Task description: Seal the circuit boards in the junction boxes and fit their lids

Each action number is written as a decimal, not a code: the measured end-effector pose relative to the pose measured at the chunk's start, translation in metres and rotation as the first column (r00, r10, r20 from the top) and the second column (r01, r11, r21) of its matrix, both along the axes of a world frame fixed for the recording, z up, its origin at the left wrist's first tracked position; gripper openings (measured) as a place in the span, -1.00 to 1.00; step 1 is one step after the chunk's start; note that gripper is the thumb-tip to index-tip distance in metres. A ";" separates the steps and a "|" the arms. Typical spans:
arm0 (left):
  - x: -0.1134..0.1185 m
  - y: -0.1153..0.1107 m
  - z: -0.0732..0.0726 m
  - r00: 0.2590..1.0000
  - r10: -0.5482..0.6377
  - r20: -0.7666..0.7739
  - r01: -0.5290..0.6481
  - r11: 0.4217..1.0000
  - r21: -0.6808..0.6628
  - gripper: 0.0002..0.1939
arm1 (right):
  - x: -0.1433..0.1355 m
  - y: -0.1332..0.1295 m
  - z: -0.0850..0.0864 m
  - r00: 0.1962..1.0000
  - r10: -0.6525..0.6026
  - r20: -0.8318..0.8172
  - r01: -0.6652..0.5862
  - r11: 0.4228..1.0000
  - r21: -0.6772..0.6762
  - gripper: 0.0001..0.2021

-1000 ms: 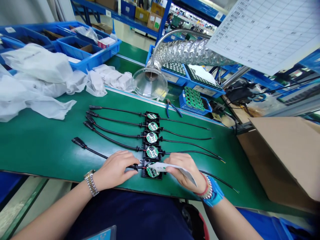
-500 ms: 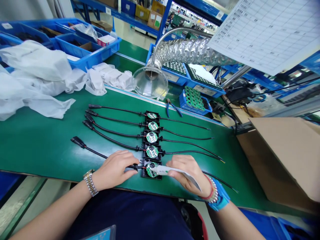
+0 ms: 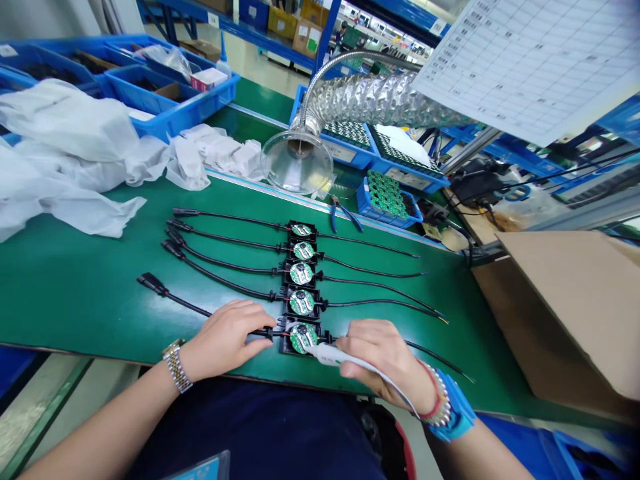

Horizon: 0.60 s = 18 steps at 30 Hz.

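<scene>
My left hand (image 3: 233,339) is closed on a black cable (image 3: 190,305), just left of the nearest black housing (image 3: 286,344). A round green circuit board (image 3: 303,338) lies in that housing. In my right hand (image 3: 385,363) is a white squeeze tube (image 3: 333,355), tilted, its narrow tip at the lower right edge of the board. Whether the tip touches cannot be told. Beyond it, several more housings with boards (image 3: 302,302) stand in a column, black cables running out both sides. Part of the nearest right-hand cable (image 3: 440,360) is hidden behind my right hand.
Blue-handled pliers (image 3: 345,215) lie behind the column, near a blue bin of green boards (image 3: 387,197). A clear fume hood (image 3: 297,162) on a foil duct hangs above. White wrapping (image 3: 70,153) covers the left side; an open cardboard box (image 3: 565,320) stands right.
My right hand has shifted right and slightly down, drawing the tube's tip from over the board to its lower right edge. My left hand keeps its place at the cable.
</scene>
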<state>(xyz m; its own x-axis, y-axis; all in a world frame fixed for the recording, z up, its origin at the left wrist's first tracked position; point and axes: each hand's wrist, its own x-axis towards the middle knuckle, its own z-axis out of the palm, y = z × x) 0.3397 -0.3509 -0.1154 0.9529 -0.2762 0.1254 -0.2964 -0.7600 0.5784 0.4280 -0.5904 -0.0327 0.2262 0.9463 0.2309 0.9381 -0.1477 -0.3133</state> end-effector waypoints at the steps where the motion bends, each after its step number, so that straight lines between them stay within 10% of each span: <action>1: 0.000 0.000 0.001 1.000 0.001 -0.006 -0.001 1.000 0.004 -0.81 | -0.001 0.000 0.001 1.000 0.000 0.005 0.000 1.000 -0.005 -0.49; 7: 0.001 -0.001 0.002 1.000 -0.004 0.003 0.004 1.000 -0.002 -0.80 | -0.003 -0.001 0.005 1.000 0.003 -0.021 -0.002 1.000 0.001 -0.49; 11: 0.000 -0.001 0.002 1.000 -0.003 -0.008 0.003 1.000 0.005 -0.81 | 0.002 -0.007 -0.002 0.922 -0.064 -0.381 0.115 0.987 0.112 -0.57; 15: -0.001 -0.001 0.001 0.999 -0.001 -0.041 0.001 1.000 0.018 -0.82 | 0.017 -0.009 -0.026 0.487 -0.224 -0.844 0.564 0.819 0.108 -0.58; 18: -0.001 0.000 0.001 0.998 0.005 -0.057 -0.004 1.000 0.023 -0.82 | 0.042 -0.005 -0.043 0.074 -0.089 -0.993 0.781 0.625 0.002 -0.60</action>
<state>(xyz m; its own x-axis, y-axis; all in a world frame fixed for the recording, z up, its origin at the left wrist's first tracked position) 0.3383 -0.3514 -0.1142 0.9595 -0.2741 0.0646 -0.2601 -0.7745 0.5767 0.4701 -0.5958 -0.0757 0.8989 0.3919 -0.1961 -0.2405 0.0669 -0.9683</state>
